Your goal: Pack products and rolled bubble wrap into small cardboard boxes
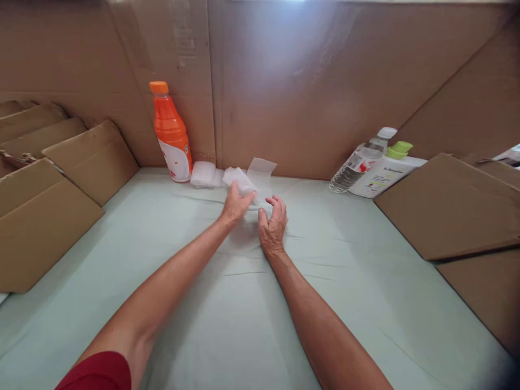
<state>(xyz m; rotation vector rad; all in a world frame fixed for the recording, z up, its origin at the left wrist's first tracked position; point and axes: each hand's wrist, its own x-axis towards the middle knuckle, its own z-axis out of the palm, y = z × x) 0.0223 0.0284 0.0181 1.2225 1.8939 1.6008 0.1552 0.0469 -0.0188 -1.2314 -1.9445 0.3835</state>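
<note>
My left hand (235,206) is at a folded, translucent white sheet (240,180) near the back wall, its fingers and thumb closed on the near edge. The hand is slightly blurred. Beside it, a flatter see-through piece (261,172) of similar material leans up against the cardboard. My right hand (273,223) rests just to the right, fingers curved and apart from the thumb, with nothing visible between them. Left of the sheet lies another folded white bundle (203,174), at the foot of an orange bottle (170,132).
A tall cardboard wall (292,97) closes off the back of the pale green cloth surface (227,325). A clear water bottle (359,162) and a white bottle with a green cap (384,176) lean at the back right. Cardboard flaps (49,227) stand left, others (455,211) right.
</note>
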